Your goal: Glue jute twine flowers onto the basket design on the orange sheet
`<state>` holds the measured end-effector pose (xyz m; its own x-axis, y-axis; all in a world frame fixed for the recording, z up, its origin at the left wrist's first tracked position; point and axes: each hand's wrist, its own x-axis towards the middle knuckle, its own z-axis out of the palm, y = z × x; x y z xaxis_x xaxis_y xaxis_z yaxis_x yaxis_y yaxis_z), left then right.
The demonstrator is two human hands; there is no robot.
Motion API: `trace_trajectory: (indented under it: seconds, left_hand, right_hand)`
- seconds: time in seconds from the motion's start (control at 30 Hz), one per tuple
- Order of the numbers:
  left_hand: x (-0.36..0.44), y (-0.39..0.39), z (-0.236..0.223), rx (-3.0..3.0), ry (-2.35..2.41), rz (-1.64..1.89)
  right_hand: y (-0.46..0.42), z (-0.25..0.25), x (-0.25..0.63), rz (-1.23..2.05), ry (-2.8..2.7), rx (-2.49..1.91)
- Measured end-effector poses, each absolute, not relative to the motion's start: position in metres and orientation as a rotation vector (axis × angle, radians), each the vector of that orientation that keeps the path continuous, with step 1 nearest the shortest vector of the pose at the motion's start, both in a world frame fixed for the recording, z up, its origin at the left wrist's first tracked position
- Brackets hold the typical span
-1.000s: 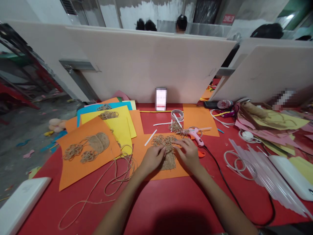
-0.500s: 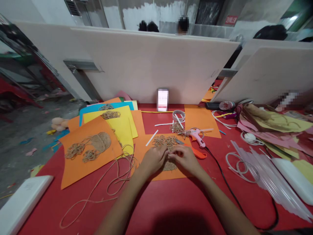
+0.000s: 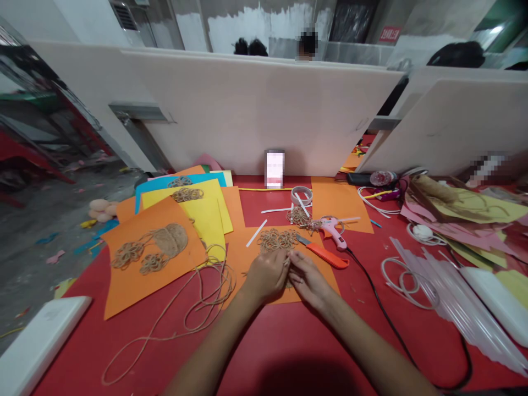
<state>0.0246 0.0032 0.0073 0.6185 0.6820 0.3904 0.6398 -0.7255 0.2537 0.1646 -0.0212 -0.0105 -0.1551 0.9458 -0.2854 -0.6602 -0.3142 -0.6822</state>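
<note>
Over an orange sheet point(image 3: 243, 247), my left hand point(image 3: 270, 275) and my right hand point(image 3: 307, 279) meet with fingertips pinched together. Whatever they hold is too small or hidden to make out. Beneath them, mostly covered, lies the lower part of a twine piece; its looped twine flowers point(image 3: 277, 238) show just beyond my fingers. An orange utility knife point(image 3: 328, 256) rests to the right of my hands, blade out. Behind it is a pink hot glue gun point(image 3: 333, 230) with a glue stick in its back.
On the left, another orange sheet point(image 3: 124, 289) carries a finished-looking twine shape, beside yellow sheets point(image 3: 206, 214) and loose twine point(image 3: 144, 341). A lit phone point(image 3: 274, 169) leans on the white board point(image 3: 231, 110). Glue sticks point(image 3: 454, 297) and a black cord point(image 3: 381, 302) lie right.
My hands have drawn closer together and turned, my right hand shifting slightly left and down, fingers more curled. More of the utility knife now shows.
</note>
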Motion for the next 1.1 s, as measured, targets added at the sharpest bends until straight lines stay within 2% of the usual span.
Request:
trace_trajectory:
  seconds: [0.3,0.5,0.77,1.1]
  left_hand:
    - [0.025,0.003,0.007,2.446,1.13,0.876]
    - [0.023,0.008,0.007,2.586,1.256,0.684]
    - [0.02,0.008,0.014,2.77,1.184,0.401]
    - [0.031,0.004,0.011,2.205,1.195,0.73]
  right_hand:
    - [-0.023,0.005,0.169,1.583,-0.692,-0.989]
    - [-0.014,0.002,0.182,1.604,-0.944,-1.028]
    - [-0.009,-0.01,0.196,1.577,-1.178,-1.102]
    - [-0.011,0.002,0.193,1.482,-1.127,-1.111]
